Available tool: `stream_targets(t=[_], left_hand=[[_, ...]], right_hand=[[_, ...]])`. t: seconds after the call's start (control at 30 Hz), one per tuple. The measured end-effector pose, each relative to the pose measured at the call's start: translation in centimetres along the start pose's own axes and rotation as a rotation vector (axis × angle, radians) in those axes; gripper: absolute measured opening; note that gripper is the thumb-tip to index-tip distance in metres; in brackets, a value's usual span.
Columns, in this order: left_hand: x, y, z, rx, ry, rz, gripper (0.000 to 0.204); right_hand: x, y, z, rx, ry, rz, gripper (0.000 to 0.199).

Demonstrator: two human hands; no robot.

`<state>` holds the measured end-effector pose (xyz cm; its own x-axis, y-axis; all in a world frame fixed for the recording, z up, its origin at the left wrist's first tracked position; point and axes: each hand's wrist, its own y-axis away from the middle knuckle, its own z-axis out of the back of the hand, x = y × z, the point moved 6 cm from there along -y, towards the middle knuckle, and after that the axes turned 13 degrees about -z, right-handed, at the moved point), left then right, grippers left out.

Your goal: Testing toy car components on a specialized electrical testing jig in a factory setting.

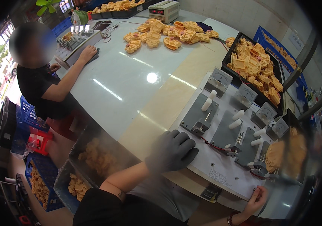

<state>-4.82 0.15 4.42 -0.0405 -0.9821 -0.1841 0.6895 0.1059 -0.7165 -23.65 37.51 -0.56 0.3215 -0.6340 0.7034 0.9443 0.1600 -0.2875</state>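
My left hand (172, 152), in a grey glove, is over the near left edge of a white test board (206, 165). Its fingers are curled together, and whatever they may hold is hidden. At the board's near right corner is my bare right hand (258, 197), fingers bent in and thumb against them; I cannot make out anything in it. Grey fixtures with white-knobbed levers (207, 104) and several analog meters (221, 76) stand on the board. A yellow-orange plastic housing (275, 155) sits by the rightmost fixture.
Beyond the board stands a black tray (225, 62) heaped with yellow-orange housings. More housings (153, 37) are piled on the far table near a power supply (164, 11). A co-worker (36, 75) sits at the left. Bins of parts (61, 180) stand below, lower left.
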Motion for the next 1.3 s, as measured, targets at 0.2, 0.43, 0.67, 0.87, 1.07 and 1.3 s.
stream_targets(t=[0.2,0.43,0.67,0.87,1.07,1.3], left_hand=[[0.1,0.1,-0.1,0.006,0.004,0.000,0.016],[0.0,0.2,-0.2,0.025,0.006,-0.006,0.015],[-0.2,0.1,0.3,0.027,0.019,-0.009,0.014],[-2.4,-4.9,4.8,-0.076,0.468,-0.109,0.018],[-10.9,-14.1,0.3,0.055,0.512,-0.726,0.034],[-18.3,-20.7,-11.7,0.153,0.514,-1.198,0.043]], right_hand=[[0.2,-0.1,-0.4,0.022,-0.060,-0.024,0.015],[2.0,0.0,-1.2,-0.045,-0.085,-0.059,0.012],[2.7,0.1,-1.0,-0.007,-0.093,-0.240,0.020],[7.3,0.1,-0.4,-0.237,-0.250,0.076,0.042],[6.4,-1.3,-1.3,-0.066,-0.677,0.042,0.051],[5.9,-0.6,-0.5,-0.115,-0.711,0.053,0.039]])
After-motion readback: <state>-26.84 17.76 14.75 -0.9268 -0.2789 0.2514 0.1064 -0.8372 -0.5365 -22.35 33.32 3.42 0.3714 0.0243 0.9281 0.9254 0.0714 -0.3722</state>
